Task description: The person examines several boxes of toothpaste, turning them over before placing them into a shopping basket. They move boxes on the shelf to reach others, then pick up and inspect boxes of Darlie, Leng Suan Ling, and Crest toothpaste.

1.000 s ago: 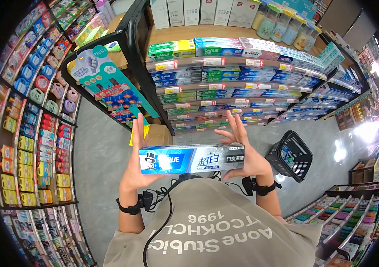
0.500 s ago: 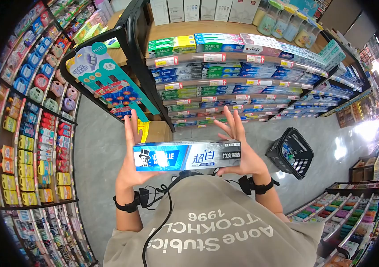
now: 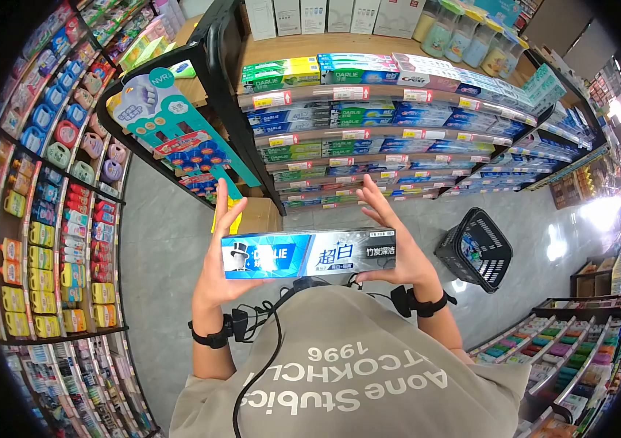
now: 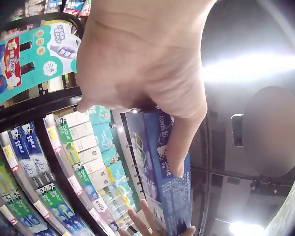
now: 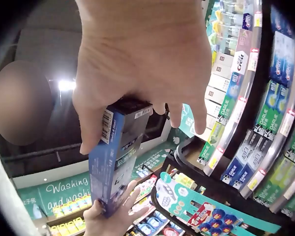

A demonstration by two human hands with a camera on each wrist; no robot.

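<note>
Stocked shelves (image 3: 281, 50) stretch ahead of me above a shiny grey floor (image 3: 161, 321). Between my hands, in front of my chest and well apart from the shelves, is the Darlie box (image 3: 309, 255), its long axis crossing my body roughly parallel to the shelf front, printed face toward the head camera. My left hand (image 3: 216, 266) grips one end and my right hand (image 3: 407, 255) the other; each thumb lies along the box while the fingers reach up past it, so neither hand is nearer. A black basket (image 3: 493, 271) sits on the floor beyond my right hand, well apart. A teal display (image 3: 179, 120) and a brown carton (image 3: 259, 217) stand ahead, beyond my left hand; a cable (image 3: 279, 350) trails over my shirt (image 3: 383, 350), clear of the box's printed face.
</note>
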